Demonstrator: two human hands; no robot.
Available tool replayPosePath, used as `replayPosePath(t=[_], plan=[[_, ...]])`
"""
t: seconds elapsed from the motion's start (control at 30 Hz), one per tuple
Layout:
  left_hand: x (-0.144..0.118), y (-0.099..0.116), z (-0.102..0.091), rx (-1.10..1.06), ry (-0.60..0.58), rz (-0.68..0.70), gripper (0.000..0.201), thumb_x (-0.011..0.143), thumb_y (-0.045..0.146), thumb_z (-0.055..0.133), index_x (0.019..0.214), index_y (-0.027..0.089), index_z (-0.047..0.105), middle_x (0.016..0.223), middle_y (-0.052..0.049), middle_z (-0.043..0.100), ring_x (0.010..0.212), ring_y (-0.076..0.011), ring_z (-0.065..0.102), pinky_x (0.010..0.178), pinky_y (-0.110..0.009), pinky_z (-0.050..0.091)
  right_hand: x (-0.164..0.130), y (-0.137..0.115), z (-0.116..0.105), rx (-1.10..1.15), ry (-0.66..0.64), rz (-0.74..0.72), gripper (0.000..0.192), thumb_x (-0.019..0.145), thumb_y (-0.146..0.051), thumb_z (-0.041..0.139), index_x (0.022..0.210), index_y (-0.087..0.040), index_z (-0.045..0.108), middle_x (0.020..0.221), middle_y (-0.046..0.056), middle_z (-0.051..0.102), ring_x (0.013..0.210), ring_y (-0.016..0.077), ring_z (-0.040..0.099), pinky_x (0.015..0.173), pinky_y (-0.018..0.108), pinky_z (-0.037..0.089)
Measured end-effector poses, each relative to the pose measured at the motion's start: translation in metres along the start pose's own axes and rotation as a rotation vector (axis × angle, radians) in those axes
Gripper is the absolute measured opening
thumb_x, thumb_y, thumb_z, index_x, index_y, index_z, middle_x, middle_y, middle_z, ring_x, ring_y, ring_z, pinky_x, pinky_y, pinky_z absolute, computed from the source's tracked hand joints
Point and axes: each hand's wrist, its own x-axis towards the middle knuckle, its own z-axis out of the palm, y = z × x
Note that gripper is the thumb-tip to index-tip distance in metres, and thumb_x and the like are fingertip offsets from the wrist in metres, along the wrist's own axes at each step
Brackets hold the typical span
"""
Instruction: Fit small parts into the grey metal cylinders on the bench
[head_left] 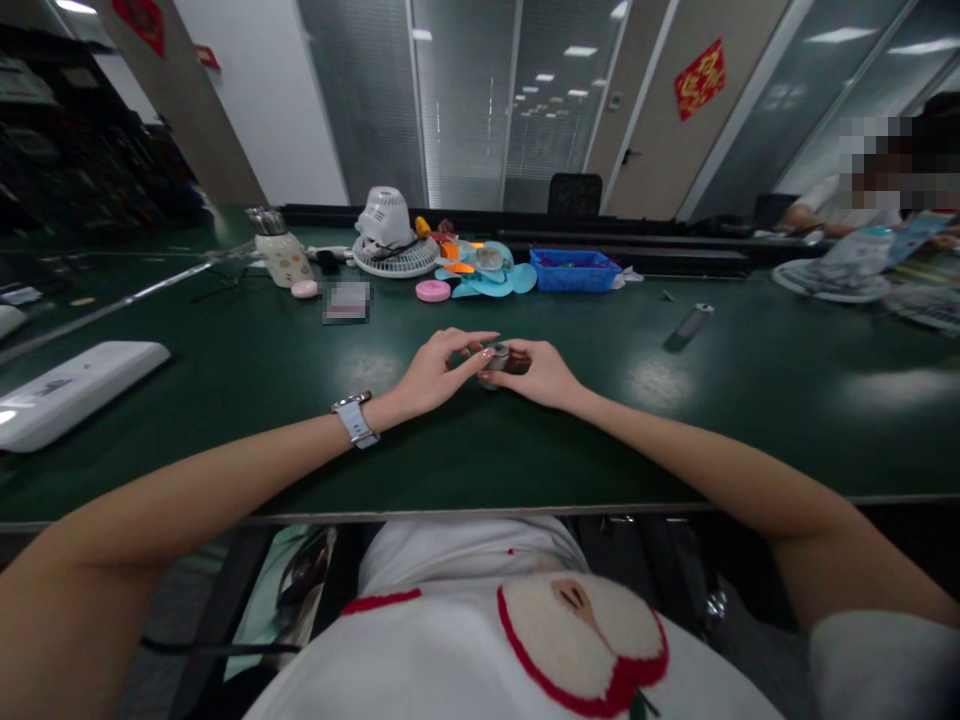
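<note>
A small metal part (496,358) is pinched between left hand (435,372) and right hand (541,374) on the table (300,400), mid-fitting; fine fingertip turning seems needed.

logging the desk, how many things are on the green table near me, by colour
White: 3, the fan, the flat device, the bottle
Pink: 2, the big disc, the small disc
Blue: 2, the bin, the fan blades
Grey: 2, the cylinder, the small part in both hands
Total: 9
</note>
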Motion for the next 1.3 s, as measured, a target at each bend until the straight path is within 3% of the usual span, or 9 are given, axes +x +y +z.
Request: replayPosePath(t=[0.17,0.4,0.6,0.73,0.83,0.93,1.07,1.17,1.3], plan=[[0.006,0.003,0.002,-0.056,-0.002,-0.008,0.035,0.09,0.048,0.055,0.103,0.022,0.075,0.105,-0.007,0.068,0.101,-0.0223,0.059,0.08,-0.032,0.047,-0.006,-0.003,0.005,-0.065,-0.033,-0.068,0.039,0.074,-0.041,0.077,0.104,-0.017,0.07,0.087,0.002,0.073,0.079,0.0179,0.068,0.075,0.03,0.053],[0.019,-0.001,-0.001,0.04,-0.005,-0.009,0.03,0.088,0.046,0.057,0.092,0.022,0.076,0.097,-0.005,0.071,0.097,-0.0222,0.059,0.087,-0.036,0.045,-0.006,-0.003,0.004,-0.116,-0.028,-0.059,0.041,0.074,-0.044,0.077,0.104,-0.018,0.069,0.086,0.002,0.072,0.077,0.0178,0.067,0.073,0.03,0.052],[0.028,0.0,-0.008,0.067,0.121,0.016,0.034,0.087,0.048,0.058,0.09,0.02,0.077,0.093,-0.006,0.074,0.092,-0.0216,0.062,0.082,-0.034,0.046,-0.006,-0.003,0.007,-0.112,-0.013,-0.044,0.042,0.073,-0.043,0.078,0.103,-0.015,0.07,0.089,0.005,0.073,0.078,0.0189,0.068,0.073,0.032,0.054],[0.031,-0.015,-0.017,0.037,0.184,-0.033,0.038,0.085,0.051,0.059,0.092,0.019,0.077,0.095,-0.007,0.076,0.087,-0.0209,0.065,0.076,-0.031,0.047,-0.007,-0.002,0.001,-0.044,0.009,-0.003,0.044,0.071,-0.04,0.08,0.108,-0.018,0.07,0.095,0.005,0.075,0.081,0.0207,0.07,0.077,0.035,0.057],[0.027,-0.036,-0.017,0.082,0.064,-0.135,0.036,0.082,0.052,0.062,0.09,0.021,0.079,0.092,-0.006,0.077,0.083,-0.0211,0.066,0.073,-0.031,0.048,0.002,0.014,-0.027,-0.053,0.123,0.03,0.044,0.07,-0.039,0.08,0.107,-0.018,0.071,0.096,0.006,0.075,0.083,0.0224,0.071,0.079,0.037,0.058],[0.022,-0.05,-0.015,0.112,-0.082,-0.212,0.032,0.079,0.05,0.065,0.089,0.024,0.079,0.091,-0.004,0.077,0.081,-0.0209,0.067,0.071,-0.031,0.049,0.016,0.047,-0.079,-0.103,0.348,0.093,0.04,0.072,-0.04,0.078,0.104,-0.017,0.07,0.098,0.008,0.075,0.087,0.0235,0.071,0.082,0.039,0.057],[0.019,-0.054,-0.013,0.124,-0.134,-0.171,0.033,0.08,0.051,0.063,0.09,0.025,0.079,0.094,-0.003,0.078,0.085,-0.0213,0.068,0.073,-0.03,0.049,0.02,0.094,-0.15,-0.494,0.638,0.335,0.032,0.074,-0.039,0.075,0.095,-0.015,0.071,0.092,0.011,0.073,0.088,0.028,0.069,0.085,0.045,0.053],[0.019,-0.053,-0.012,0.11,-0.102,-0.187,0.038,0.085,0.053,0.057,0.1,0.025,0.077,0.095,-0.003,0.077,0.083,-0.0205,0.067,0.073,-0.029,0.049,0.011,0.113,-0.181,-0.687,0.681,0.543,0.031,0.074,-0.04,0.075,0.092,-0.015,0.071,0.094,0.015,0.072,0.092,0.0313,0.067,0.085,0.047,0.05],[0.018,-0.053,-0.011,0.075,0.027,-0.271,0.05,0.09,0.056,0.046,0.117,0.021,0.069,0.091,-0.006,0.075,0.075,-0.0193,0.065,0.068,-0.029,0.047,0.005,0.117,-0.191,-0.664,0.611,0.713,0.032,0.077,-0.039,0.073,0.096,-0.013,0.069,0.102,0.019,0.07,0.098,0.0326,0.065,0.088,0.047,0.048]])
